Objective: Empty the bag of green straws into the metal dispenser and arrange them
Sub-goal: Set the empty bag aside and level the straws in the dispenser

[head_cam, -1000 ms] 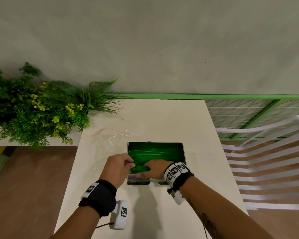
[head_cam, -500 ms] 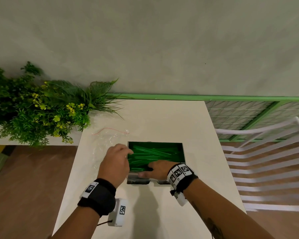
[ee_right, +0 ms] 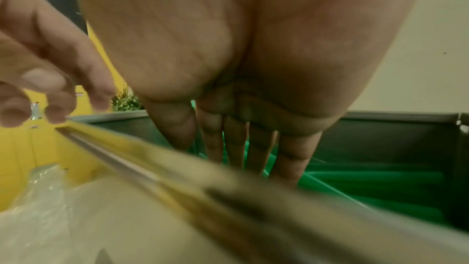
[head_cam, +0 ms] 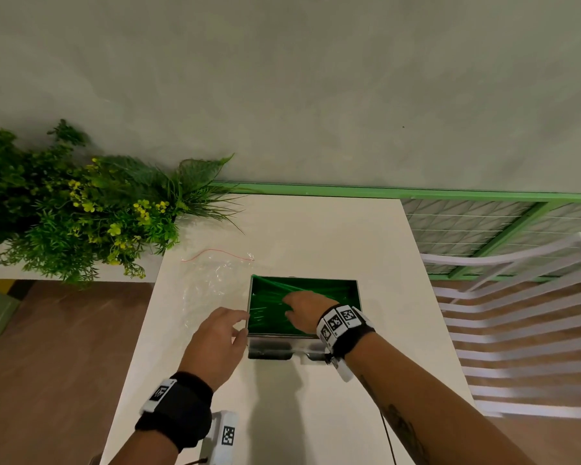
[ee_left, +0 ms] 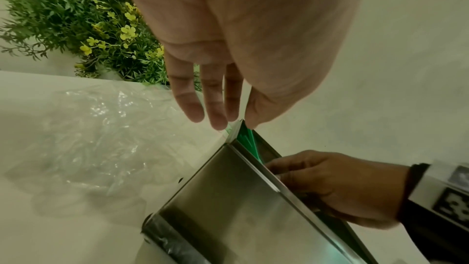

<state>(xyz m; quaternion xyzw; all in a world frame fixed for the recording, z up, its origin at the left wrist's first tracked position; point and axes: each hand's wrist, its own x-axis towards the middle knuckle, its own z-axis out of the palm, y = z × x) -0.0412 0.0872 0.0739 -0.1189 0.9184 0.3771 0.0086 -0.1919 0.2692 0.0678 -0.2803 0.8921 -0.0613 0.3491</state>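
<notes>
The metal dispenser (head_cam: 359,298) stands open-topped on the table, with green straws (head_cam: 269,297) lying mostly lengthwise inside it. My right hand (head_cam: 288,307) reaches into the box. In the right wrist view its straight fingers (ee_right: 291,160) press down on the straws (ee_right: 380,178). My left hand (head_cam: 244,325) is just outside the box's left wall, with relaxed fingers (ee_left: 193,105) holding nothing and their tips near the far left corner of the dispenser (ee_left: 228,198). A few straw ends (ee_left: 245,138) poke up at that corner. The clear bag (head_cam: 212,280) lies flat and empty to the left.
The cream table (head_cam: 316,236) reaches back to a green-trimmed wall. A leafy plant with yellow flowers (head_cam: 81,213) overhangs the table's far left corner. A white slatted chair (head_cam: 517,313) stands close on the right. Brown floor lies to the left.
My left hand has come out of the dispenser and now sits beside its left wall. My right hand has slid from the near wall further in over the straws.
</notes>
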